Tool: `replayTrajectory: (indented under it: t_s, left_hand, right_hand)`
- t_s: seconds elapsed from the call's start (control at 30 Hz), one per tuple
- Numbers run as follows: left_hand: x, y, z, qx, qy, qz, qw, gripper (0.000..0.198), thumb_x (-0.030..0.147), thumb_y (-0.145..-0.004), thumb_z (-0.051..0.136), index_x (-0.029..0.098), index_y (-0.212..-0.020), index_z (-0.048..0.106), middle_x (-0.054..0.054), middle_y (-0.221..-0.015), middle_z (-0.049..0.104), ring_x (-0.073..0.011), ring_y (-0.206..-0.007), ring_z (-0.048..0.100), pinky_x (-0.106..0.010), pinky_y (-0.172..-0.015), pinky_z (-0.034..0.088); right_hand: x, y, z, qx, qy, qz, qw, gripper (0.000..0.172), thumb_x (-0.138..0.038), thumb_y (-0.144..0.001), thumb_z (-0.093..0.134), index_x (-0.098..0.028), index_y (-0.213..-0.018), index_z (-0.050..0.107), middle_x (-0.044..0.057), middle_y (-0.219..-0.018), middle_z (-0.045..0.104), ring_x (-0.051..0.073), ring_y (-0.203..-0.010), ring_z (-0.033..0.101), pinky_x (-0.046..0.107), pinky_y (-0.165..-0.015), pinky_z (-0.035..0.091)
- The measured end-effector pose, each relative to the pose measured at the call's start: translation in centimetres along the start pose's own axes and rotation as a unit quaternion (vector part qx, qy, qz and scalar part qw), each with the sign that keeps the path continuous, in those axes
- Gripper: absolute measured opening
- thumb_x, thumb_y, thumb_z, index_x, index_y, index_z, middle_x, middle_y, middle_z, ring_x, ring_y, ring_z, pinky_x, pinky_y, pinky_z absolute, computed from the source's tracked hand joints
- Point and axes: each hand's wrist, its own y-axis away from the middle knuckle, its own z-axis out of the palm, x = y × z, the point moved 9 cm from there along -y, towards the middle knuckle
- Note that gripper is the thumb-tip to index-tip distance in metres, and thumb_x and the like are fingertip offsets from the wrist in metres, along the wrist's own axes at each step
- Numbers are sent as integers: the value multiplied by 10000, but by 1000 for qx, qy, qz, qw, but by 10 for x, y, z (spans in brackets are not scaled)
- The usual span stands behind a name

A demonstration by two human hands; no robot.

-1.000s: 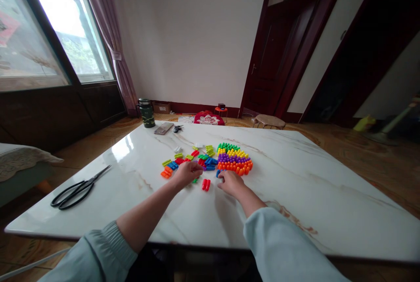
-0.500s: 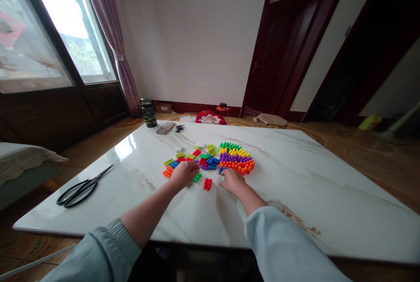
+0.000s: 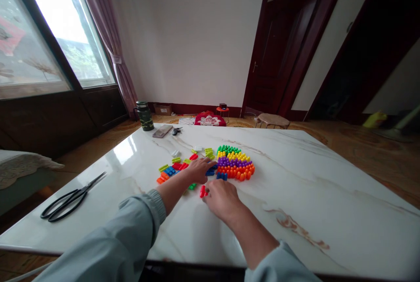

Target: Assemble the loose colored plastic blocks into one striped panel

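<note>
The left hand (image 3: 197, 170) is lying low over the desk (image 3: 315, 194), in the middle of a bunch of loose pieces (image 3: 169, 170). Its fingers (image 3: 210, 165) are reaching to the right and touching the blue pieces (image 3: 211, 172). I cannot tell if they are grabbing one.

The right hand (image 3: 220, 196) is sitting palm down, closer to the person. A red piece (image 3: 202, 191) is peeking out right at its fingertips. The hand is hiding most of it, so I cannot tell if the fingers are holding it.

Just past both hands, a big block (image 3: 235, 162) is lying flat, with green, yellow, purple and orange rows stuck together. A green piece (image 3: 192, 186) is lying between the two arms.

Black scissors (image 3: 70, 196) are lying far off on the left side of the desk. At the far edge, a phone (image 3: 162, 131) and keys (image 3: 176, 130) are lying near a dark flask (image 3: 145, 116).
</note>
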Motion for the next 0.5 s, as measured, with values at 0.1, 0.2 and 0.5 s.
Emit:
replayTrajectory:
  t_s: [0.1, 0.2, 0.5]
  left_hand:
    - [0, -16, 9, -56, -60, -15, 997, 777, 287, -642, 662, 308, -1378, 414, -127, -1290, 528, -321, -1030, 597, -416, -816, 481]
    - [1, -25, 12, -70, -94, -20, 993, 778, 307, -643, 653, 284, -1382, 411, -159, -1192, 563, -334, -968, 618, -420, -760, 492]
    - [-4, -20, 22, -93, -101, -52, 989, 729, 185, -607, 688, 197, -1306, 479, -214, -1132, 581, -362, -922, 639, -433, -711, 508]
  right_hand:
    - [1, 2, 4, -23, -2, -1, 1000, 211, -328, -764, 661, -206, -928, 714, 100, -991, 718, 264, -976, 660, 328, -793, 489]
    - [-2, 3, 4, -32, -2, -11, 999, 217, -336, -777, 653, -203, -937, 712, 105, -1004, 714, 262, -985, 659, 331, -806, 493]
    - [-15, 6, 7, -49, -18, -32, 998, 295, -339, -765, 666, -166, -1002, 689, 131, -1015, 707, 282, -1001, 654, 353, -817, 512]
